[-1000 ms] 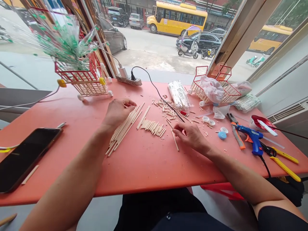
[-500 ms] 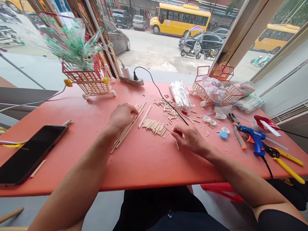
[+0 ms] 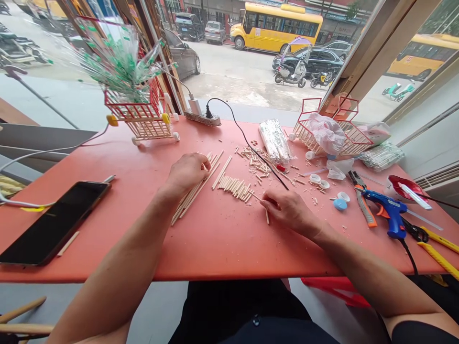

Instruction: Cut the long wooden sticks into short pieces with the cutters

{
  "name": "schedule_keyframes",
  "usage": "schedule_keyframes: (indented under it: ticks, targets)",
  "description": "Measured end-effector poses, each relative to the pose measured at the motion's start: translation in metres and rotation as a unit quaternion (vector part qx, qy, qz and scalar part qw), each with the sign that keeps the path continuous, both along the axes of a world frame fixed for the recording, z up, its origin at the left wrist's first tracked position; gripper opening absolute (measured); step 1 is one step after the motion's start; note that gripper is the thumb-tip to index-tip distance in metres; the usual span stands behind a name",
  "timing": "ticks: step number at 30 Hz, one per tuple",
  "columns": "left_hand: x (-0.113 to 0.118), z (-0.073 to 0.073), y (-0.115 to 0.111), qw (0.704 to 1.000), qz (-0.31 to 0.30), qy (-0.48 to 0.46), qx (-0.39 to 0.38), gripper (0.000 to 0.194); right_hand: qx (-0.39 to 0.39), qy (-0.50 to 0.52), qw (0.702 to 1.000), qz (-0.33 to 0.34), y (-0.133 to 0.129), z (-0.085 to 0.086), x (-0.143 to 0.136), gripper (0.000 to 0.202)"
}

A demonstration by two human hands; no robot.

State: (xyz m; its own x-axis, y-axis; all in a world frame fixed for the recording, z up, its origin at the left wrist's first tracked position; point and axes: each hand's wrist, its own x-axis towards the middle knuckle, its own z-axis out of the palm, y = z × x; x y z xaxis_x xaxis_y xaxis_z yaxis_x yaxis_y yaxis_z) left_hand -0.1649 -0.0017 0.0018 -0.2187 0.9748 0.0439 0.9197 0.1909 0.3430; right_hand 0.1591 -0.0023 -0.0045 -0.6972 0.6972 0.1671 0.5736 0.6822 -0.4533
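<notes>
My left hand lies over a bundle of long thin wooden sticks, its fingers curled in; what they grip underneath is hidden. To the right of it, two long sticks lie side by side. A row of short cut sticks sits between my hands. Fingers closed, my right hand pinches a short wooden stick that points at the right end of the row. Below its fingertips another short stick shows on the table.
Loose stick pieces and a black cable lie behind the row. On the right are pliers, a blue glue gun and yellow-handled cutters. A phone lies left. Small stick-built carts stand at the back.
The whole view has shifted slightly, so things appear a little further right. Both hands keep nearly the same places over the sticks.
</notes>
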Motion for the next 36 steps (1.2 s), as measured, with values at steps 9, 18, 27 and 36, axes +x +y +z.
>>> schedule_keyframes:
  ticks: [9, 18, 27, 36]
  targets:
    - [-0.027, 0.007, 0.0, 0.998, -0.006, -0.028, -0.049, 0.015, -0.015, -0.015, 1.0, -0.005, -0.001, 0.001, 0.001, 0.021]
    - [-0.016, 0.007, -0.001, 0.999, -0.017, -0.037, -0.01, 0.017, -0.015, -0.012, 1.0, -0.005, 0.001, 0.0, 0.002, 0.022]
    - [-0.012, 0.014, -0.004, 0.999, 0.013, -0.004, -0.038, 0.004, -0.015, -0.025, 1.0, -0.009, 0.002, -0.002, 0.002, 0.021]
    - [-0.014, 0.017, -0.008, 0.998, -0.001, -0.014, -0.059, 0.016, -0.005, -0.018, 1.0, -0.003, 0.002, -0.001, 0.003, 0.021]
